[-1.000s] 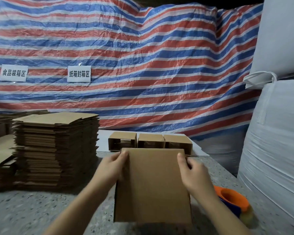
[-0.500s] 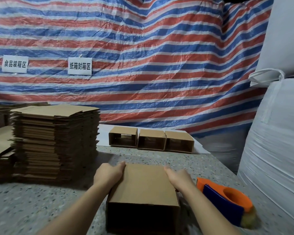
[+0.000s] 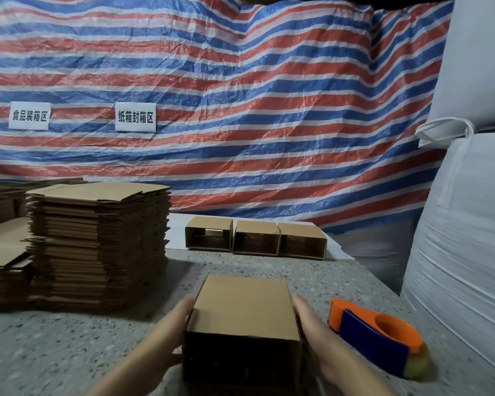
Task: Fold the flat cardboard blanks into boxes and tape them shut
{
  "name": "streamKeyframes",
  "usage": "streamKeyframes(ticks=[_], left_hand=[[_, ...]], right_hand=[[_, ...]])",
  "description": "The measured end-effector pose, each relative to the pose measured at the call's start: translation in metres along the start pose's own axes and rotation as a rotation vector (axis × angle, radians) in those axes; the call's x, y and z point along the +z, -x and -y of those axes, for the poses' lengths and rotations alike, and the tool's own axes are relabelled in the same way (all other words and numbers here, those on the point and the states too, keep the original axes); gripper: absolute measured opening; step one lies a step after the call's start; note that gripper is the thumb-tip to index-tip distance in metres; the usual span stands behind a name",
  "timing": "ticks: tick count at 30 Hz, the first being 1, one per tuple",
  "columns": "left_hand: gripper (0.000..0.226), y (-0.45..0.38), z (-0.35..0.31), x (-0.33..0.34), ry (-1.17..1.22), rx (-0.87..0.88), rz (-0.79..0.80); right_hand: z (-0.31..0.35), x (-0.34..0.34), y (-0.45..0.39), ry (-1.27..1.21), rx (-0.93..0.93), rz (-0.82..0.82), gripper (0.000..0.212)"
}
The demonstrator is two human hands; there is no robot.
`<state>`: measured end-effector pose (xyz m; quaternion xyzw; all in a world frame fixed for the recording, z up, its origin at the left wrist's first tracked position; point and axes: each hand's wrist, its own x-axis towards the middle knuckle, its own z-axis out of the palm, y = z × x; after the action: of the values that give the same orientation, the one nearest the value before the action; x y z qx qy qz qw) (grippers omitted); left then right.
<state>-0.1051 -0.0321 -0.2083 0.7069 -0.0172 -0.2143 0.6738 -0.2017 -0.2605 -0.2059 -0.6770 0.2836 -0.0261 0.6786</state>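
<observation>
Head view: a squared-up cardboard box (image 3: 242,310) is seen standing on the speckled table (image 3: 69,347), open end toward the camera. It is flanked by the left hand (image 3: 175,327) and right hand (image 3: 312,324), whose straight fingers are pressed flat against its side walls. Both thumbs are hidden; the box interior is too dark to make out.

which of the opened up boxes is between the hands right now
The nearest box, standing alone at the table's front between the left hand and right hand. The other three boxes sit untouched in a row at the back.
</observation>
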Motion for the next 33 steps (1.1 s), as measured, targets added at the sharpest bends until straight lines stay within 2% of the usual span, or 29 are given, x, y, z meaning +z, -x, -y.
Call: streamKeyframes(ticks=[2, 5, 8, 11, 14, 17, 19, 23, 26, 29, 33], left_hand=[[0.042, -0.002, 0.000, 0.004, 0.017, 0.042, -0.042], [0.016, -0.024, -0.022, 0.003, -0.020, 0.254, -0.160], [0.018, -0.064, -0.062, -0.001, -0.029, 0.373, -0.192], [0.022, -0.122, -0.093, -0.006, -0.019, 0.384, -0.310], [0.026, -0.184, -0.104, -0.013, -0.032, 0.394, -0.397], [0.027, -0.238, -0.103, -0.018, 0.006, 0.364, -0.450], [0.027, -0.264, -0.096, -0.019, 0.037, 0.303, -0.456], [0.045, -0.301, -0.086, -0.021, 0.160, 0.200, -0.347], [0.041, -0.320, -0.086, -0.022, 0.232, 0.236, -0.440], [0.027, -0.332, -0.088, -0.023, 0.133, 0.297, -0.559], [0.053, -0.331, -0.088, -0.025, -0.036, 0.337, -0.599]], right_hand=[[-0.001, 0.012, -0.004, -0.032, -0.065, -0.013, 0.056], [0.028, 0.025, -0.021, -0.107, -0.201, -0.060, 0.042], [0.074, 0.040, -0.056, -0.176, -0.299, -0.182, 0.035], [0.108, 0.062, -0.110, -0.138, -0.305, -0.236, 0.033], [0.125, 0.083, -0.172, -0.106, -0.317, -0.125, 0.034], [0.134, 0.099, -0.229, -0.082, -0.311, -0.093, 0.035], [0.134, 0.107, -0.259, -0.078, -0.288, -0.074, 0.032], [0.130, 0.117, -0.297, -0.055, -0.252, -0.040, 0.029], [0.129, 0.125, -0.313, -0.021, -0.218, -0.004, 0.032], [0.129, 0.132, -0.319, 0.006, -0.239, 0.020, 0.040], [0.130, 0.132, -0.317, 0.076, -0.265, -0.079, 0.055]])
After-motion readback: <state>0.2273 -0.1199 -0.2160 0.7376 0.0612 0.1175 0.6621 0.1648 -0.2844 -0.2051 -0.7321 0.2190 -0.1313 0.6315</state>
